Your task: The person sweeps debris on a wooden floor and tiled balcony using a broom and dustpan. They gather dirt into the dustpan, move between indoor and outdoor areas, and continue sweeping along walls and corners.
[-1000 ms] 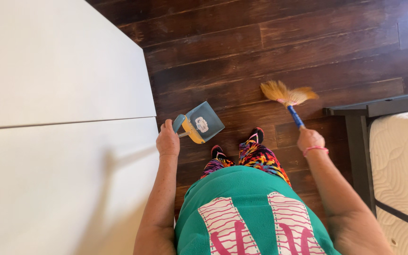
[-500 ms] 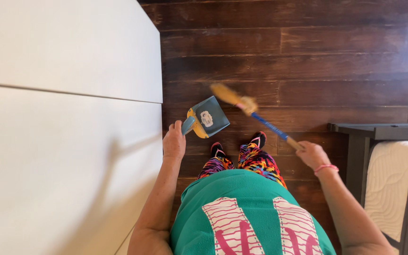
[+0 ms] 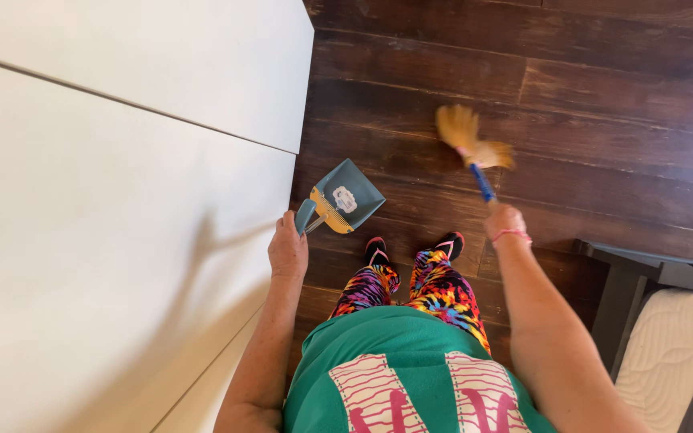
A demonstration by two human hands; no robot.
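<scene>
My left hand (image 3: 287,250) grips the handle of a blue-grey dustpan (image 3: 348,196) with a yellow comb edge and a white sticker inside, held above the dark wood floor (image 3: 603,104). My right hand (image 3: 504,221), with a pink band at the wrist, is closed on the blue handle of a small broom (image 3: 469,138) whose straw-coloured bristles point away from me and look blurred. Below I see my green shirt, bright patterned leggings (image 3: 435,289) and black sandals.
A tall white cabinet (image 3: 106,200) fills the left side, close to my left arm. At the lower right stands a dark bed frame (image 3: 643,281) with a white mattress (image 3: 683,353) on it.
The broom head swung from beside the dustpan out to the right and farther from me. The dustpan stayed in my left hand near the cabinet.
</scene>
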